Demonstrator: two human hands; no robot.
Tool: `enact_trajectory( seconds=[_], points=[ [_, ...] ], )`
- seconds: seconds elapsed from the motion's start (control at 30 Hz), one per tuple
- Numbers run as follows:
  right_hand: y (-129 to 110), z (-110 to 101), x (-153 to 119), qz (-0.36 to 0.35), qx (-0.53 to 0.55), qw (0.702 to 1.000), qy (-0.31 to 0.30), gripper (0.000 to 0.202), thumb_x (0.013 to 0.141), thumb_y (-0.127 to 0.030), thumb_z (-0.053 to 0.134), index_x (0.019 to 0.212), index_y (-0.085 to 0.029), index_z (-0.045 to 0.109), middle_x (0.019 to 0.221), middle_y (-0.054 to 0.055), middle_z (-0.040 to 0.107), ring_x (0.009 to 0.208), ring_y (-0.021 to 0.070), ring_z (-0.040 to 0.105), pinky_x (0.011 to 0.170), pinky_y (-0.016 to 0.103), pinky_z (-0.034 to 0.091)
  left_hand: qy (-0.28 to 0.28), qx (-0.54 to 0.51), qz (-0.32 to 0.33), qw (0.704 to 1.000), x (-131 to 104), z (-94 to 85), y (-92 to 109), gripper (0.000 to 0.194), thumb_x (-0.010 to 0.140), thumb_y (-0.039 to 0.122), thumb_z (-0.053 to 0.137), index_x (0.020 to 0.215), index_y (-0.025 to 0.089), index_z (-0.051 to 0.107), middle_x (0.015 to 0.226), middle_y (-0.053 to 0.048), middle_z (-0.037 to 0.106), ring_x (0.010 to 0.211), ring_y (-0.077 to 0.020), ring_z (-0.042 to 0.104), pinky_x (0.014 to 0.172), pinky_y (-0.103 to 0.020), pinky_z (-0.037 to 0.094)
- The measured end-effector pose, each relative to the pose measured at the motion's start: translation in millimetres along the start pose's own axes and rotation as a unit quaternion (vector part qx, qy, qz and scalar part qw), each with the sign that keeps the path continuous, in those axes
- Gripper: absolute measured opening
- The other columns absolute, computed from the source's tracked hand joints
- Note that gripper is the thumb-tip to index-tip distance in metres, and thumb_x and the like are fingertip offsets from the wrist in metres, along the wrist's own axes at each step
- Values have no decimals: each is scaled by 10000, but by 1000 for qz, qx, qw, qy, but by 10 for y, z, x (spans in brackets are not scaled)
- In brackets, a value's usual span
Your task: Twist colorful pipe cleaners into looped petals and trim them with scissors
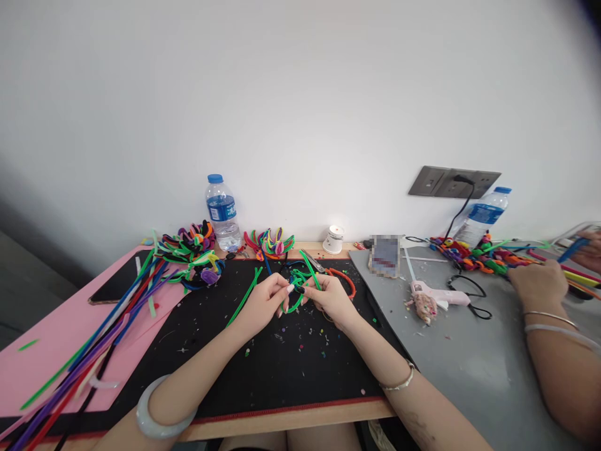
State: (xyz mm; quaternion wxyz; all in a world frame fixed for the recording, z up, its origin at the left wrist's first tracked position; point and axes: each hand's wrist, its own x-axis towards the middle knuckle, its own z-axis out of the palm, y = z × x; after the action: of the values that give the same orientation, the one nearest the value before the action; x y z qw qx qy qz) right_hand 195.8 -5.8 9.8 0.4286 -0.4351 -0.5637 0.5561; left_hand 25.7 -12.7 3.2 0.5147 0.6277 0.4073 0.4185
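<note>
Over the black mat [277,369], my left hand [267,299] and my right hand [329,299] meet at their fingertips. Both pinch a green pipe cleaner [295,305], which is bent into a loop below the fingers. One green end sticks up past my right hand. Blue and green pipe cleaners [300,275] lie just behind the fingers, partly hidden. Left of my left hand rest straight green pipe cleaners [245,296]. Scissors [313,262] and an orange-handled loop [350,285] lie behind my right hand.
A long bundle of pipe cleaners [101,338] and a phone [117,282] lie left on a pink sheet [42,326]. A water bottle [223,216] and paper cup [333,239] stand by the wall. Right are a pink glue gun [439,295] and another person's hand [539,285].
</note>
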Motion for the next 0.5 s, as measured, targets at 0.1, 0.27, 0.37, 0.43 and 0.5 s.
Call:
enact_trajectory(
  seconds=[0.1,0.27,0.37,0.43,0.5],
  points=[
    [-4,10,1,2,-4,1000,-6,256,655,-364,650,721,-128,576,530,-1,598,344,31,310,347,179,181,-16,21,-3,1000,-17,14,16,227,800,398,462,749,177,457,509,44,517,407,-80,448,422,-197,373],
    [-39,32,-13,11,2,1000,-4,245,637,-349,659,683,-126,570,521,1,593,356,39,365,351,176,179,-33,38,-4,999,-22,24,4,191,811,361,445,756,179,453,503,44,507,420,-81,446,424,-191,373],
    [-57,39,-22,13,-2,1000,-7,236,631,-346,656,677,-130,571,534,3,600,374,52,403,358,177,201,-36,46,-3,998,-20,24,-4,187,812,355,442,756,177,457,504,42,509,412,-77,438,420,-188,364],
    [-63,41,-24,14,-4,1000,-6,234,625,-345,657,670,-133,569,538,2,602,379,56,414,360,178,211,-37,48,-3,998,-20,24,-4,188,808,356,447,752,177,458,498,44,507,401,-75,431,414,-185,356],
    [-64,43,-24,15,-4,1000,-5,236,619,-343,664,669,-133,566,539,1,601,379,57,416,361,178,215,-40,51,-6,998,-21,24,0,189,801,359,456,741,179,459,491,48,502,394,-75,430,409,-182,351]
  ],
)
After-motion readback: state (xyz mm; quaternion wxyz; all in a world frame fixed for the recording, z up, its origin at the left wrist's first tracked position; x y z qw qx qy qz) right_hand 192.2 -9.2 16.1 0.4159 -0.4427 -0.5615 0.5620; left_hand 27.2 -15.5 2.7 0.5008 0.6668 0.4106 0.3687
